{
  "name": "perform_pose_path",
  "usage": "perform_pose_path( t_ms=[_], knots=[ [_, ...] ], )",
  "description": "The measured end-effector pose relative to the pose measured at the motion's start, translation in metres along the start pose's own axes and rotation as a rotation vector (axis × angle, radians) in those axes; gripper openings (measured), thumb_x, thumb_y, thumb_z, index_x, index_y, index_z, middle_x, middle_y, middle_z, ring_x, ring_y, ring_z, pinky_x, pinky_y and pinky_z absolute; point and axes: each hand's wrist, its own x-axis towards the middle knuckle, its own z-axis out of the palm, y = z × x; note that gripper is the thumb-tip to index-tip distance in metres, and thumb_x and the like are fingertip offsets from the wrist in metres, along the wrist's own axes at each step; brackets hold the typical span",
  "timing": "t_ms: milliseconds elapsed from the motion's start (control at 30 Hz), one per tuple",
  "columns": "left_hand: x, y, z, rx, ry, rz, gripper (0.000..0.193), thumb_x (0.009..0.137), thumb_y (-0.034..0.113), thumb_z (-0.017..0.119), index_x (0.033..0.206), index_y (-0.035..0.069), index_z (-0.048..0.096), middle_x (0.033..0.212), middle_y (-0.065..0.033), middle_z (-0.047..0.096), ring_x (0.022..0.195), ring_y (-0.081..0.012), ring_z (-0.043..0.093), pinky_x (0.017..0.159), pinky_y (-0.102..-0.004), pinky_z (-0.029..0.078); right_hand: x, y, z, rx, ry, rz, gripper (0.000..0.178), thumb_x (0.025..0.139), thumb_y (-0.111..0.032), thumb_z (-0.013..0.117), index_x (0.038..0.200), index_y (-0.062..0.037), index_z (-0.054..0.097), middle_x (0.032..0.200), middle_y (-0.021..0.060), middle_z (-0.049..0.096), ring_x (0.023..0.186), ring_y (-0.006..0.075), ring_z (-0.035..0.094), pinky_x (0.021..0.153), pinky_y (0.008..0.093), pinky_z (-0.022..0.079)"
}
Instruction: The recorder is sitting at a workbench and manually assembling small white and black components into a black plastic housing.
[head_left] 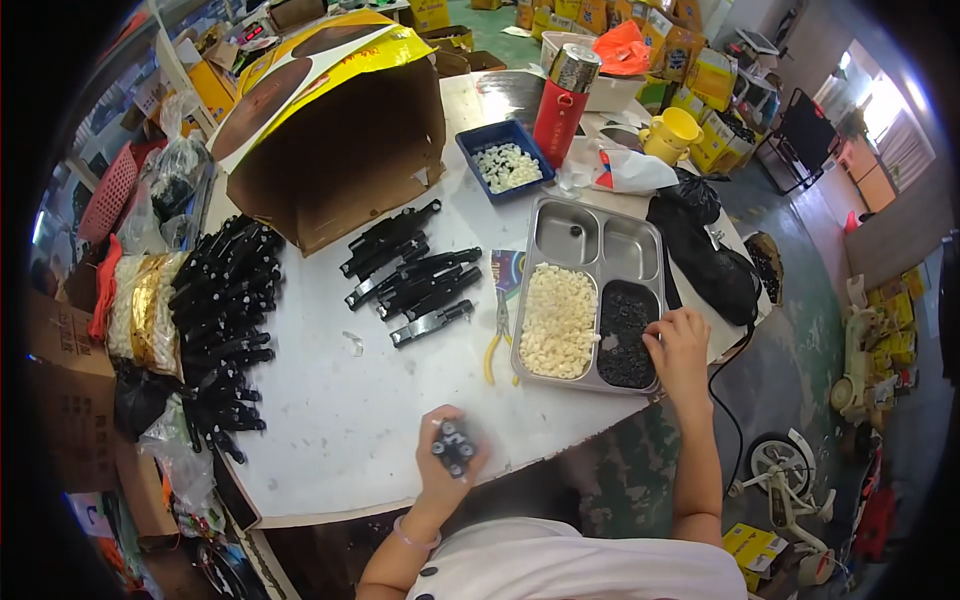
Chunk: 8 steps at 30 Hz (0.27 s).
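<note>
My left hand (440, 468) is closed round a small bundle of black stick-like parts (454, 447), their round ends facing up, over the near edge of the table. My right hand (682, 350) reaches to the right edge of a metal compartment tray (590, 272). Its fingers are bent together over small black pieces (626, 340); whether one is pinched there is hidden. Small cream-white pieces (558, 320) fill the neighbouring compartment. Several more black stick-like parts (415, 270) lie mid-table, beside pliers with yellow handles (494, 345).
A large pile of black parts (225, 320) covers the table's left side, below an open cardboard box (320, 190). Behind the tray stand a blue tray (468, 150) of white pieces, a red flask (557, 125) and a yellow cup (672, 130). A black bag (705, 255) lies right.
</note>
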Motion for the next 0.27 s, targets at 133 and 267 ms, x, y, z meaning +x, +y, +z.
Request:
perform_pose_path(
  t_ms=[133,267],
  knots=[
    [0.003,-0.003,0.029,-0.012,-0.061,0.046,0.053,0.069,-0.005,0.074,0.113,0.003,0.046,0.105,-0.0099,0.052,0.096,-0.0179,0.054,0.085,-0.0297,0.045,0.007,0.004,0.010,-0.080,-0.064,-0.186,0.016,0.070,-0.012,0.071,0.083,-0.0070,0.062,0.093,0.0060,0.054,0.102,0.0261,0.049,0.092,0.0430,0.034],
    [0.001,-0.016,0.030,-0.032,-0.052,0.162,0.054,0.069,-0.005,0.074,0.114,0.004,0.046,0.107,-0.0101,0.052,0.098,-0.0202,0.053,0.088,-0.0306,0.043,0.015,0.015,0.020,-0.131,-0.143,-0.276,0.014,0.072,-0.011,0.071,0.084,-0.0090,0.063,0.095,0.0056,0.054,0.106,0.0247,0.048,0.096,0.0444,0.032]
  ],
)
